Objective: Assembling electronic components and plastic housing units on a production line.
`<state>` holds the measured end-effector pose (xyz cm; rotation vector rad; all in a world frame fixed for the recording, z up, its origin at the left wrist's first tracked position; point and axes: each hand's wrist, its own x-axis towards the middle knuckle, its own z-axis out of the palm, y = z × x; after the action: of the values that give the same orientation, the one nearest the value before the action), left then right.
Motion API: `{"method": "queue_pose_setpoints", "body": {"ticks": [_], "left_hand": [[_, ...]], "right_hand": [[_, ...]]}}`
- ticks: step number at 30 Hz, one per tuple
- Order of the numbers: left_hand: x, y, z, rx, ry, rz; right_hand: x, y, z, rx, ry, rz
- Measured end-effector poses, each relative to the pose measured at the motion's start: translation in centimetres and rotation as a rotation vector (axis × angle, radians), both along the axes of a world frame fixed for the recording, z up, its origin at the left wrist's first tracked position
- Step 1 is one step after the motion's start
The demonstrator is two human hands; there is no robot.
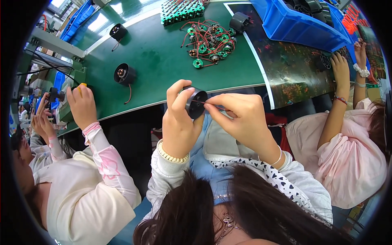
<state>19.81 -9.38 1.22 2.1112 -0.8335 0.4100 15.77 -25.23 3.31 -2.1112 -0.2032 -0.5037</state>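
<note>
My left hand [179, 118] grips a short black cylindrical housing [197, 103] above my lap, just off the bench's front edge. The flat end of the housing, with small holes in it, faces my right hand [241, 116]. Thumb and forefinger of that hand are pinched together at this face, on what looks like a thin wire; the fingertips mostly hide it. On the bench to the left stand two similar black housings, a nearer one [124, 74] and a farther one [118, 31], each with a copper-coloured motor core inside and a red lead trailing out.
A pile of motor cores with green boards and red wires [210, 43] lies on the green bench [159, 61]. Behind it stands a green-and-black rack [181, 11]. At right are a black housing [239, 22], a dark mat [286, 65] and a blue bin [302, 30]. Co-workers sit on both sides.
</note>
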Motion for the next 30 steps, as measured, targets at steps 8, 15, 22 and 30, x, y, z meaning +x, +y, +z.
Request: {"method": "queue_pose_setpoints", "body": {"ticks": [8, 15, 22, 30], "left_hand": [[-0.6, -0.3, 0.2, 0.173, -0.092, -0.014], [-1.4, -0.2, -0.4, -0.031, 0.058, 0.013], [-1.2, 1.2, -1.3, -0.132, 0.104, 0.046], [-1.2, 1.6, -0.3, 0.014, -0.025, 0.078]], "right_hand": [[-0.1, 0.1, -0.5, 0.001, -0.096, -0.026], [0.0, 1.7, -0.7, -0.103, 0.011, -0.01], [0.3, 0.2, -1.5, -0.123, -0.098, 0.088], [0.5, -0.3, -2.0, 0.1, -0.069, 0.103]]}}
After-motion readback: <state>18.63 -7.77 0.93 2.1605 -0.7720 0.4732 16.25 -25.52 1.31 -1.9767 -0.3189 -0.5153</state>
